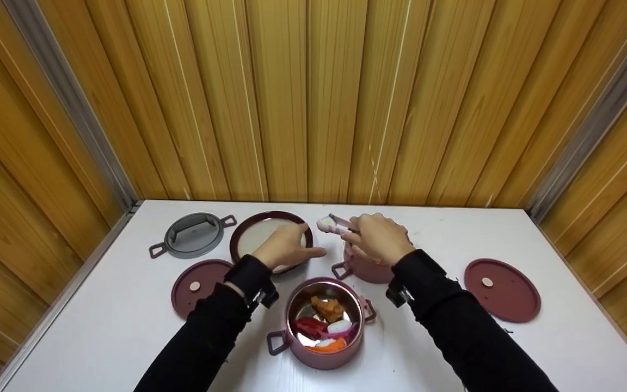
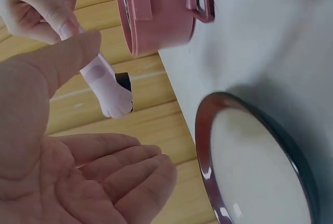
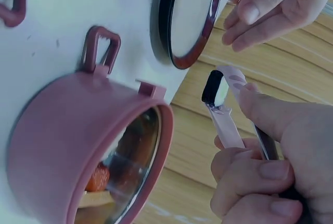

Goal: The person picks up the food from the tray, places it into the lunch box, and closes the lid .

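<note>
My right hand (image 1: 381, 237) grips pink paw-tipped tongs (image 3: 227, 127) above the far pink pot (image 1: 368, 271). Between the tong tips is a small piece wrapped in black with a pale middle, like a sushi roll (image 3: 212, 87). In the left wrist view the paw tip shows, with the black edge behind it. My left hand (image 1: 286, 247) hovers over the right side of a cream plate with a dark red rim (image 1: 254, 239). Its fingers are extended, and nothing lies in the palm. Inside the far pot, a reddish round piece (image 3: 98, 178) is visible among other pieces.
Nearest me stands another pink pot (image 1: 321, 359) holding several colourful food pieces. A grey lid with two handles (image 1: 196, 247) lies at the back left. One dark red lid (image 1: 191, 294) is partly under the left arm; another (image 1: 506, 296) lies right.
</note>
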`<state>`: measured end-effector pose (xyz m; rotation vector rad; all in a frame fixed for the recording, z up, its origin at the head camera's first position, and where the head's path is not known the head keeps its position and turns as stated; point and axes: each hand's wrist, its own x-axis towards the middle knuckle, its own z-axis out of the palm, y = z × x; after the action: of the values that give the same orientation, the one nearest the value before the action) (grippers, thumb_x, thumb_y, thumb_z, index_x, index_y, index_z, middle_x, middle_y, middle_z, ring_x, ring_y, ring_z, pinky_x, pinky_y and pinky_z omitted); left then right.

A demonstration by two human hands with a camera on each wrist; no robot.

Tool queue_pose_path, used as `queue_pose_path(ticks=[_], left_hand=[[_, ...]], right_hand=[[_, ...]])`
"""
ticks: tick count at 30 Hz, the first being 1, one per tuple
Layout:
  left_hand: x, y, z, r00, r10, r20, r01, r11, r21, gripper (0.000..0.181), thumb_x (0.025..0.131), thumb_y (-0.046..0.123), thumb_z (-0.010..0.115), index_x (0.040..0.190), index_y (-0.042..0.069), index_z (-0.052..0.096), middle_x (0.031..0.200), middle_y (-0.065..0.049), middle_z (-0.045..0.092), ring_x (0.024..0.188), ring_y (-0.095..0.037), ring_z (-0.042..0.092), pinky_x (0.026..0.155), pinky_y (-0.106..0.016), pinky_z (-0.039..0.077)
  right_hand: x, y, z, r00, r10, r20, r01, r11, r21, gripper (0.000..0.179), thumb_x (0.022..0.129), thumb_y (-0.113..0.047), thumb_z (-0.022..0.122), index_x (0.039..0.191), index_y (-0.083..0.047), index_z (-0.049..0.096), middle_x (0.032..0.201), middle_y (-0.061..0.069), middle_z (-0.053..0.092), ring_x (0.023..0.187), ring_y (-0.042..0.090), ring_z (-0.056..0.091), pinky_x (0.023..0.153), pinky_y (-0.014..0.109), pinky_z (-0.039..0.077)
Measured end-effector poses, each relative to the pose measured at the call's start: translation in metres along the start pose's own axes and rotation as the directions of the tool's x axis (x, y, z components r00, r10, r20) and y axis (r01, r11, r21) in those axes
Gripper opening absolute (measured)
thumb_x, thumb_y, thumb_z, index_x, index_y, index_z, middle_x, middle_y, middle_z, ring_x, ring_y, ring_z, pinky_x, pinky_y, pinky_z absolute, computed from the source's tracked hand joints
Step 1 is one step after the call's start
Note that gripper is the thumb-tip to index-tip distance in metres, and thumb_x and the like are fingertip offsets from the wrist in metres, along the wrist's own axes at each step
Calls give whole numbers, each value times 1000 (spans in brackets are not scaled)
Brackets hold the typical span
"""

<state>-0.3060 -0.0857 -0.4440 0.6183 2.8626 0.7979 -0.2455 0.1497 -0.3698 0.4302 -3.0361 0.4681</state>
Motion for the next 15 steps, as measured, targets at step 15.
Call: queue_pose_path(ticks=[15], left_hand=[[11, 65, 12, 995, 90, 47, -91, 996, 12, 84, 96, 48, 83, 149, -12, 60, 147, -32, 67, 141, -46, 65, 121, -55, 53]], right_hand=[[-18, 46, -20, 994, 107, 11, -107, 994, 10, 31, 109, -38, 71, 109, -8, 77, 84, 9, 64, 78, 28, 61, 65, 43, 48]])
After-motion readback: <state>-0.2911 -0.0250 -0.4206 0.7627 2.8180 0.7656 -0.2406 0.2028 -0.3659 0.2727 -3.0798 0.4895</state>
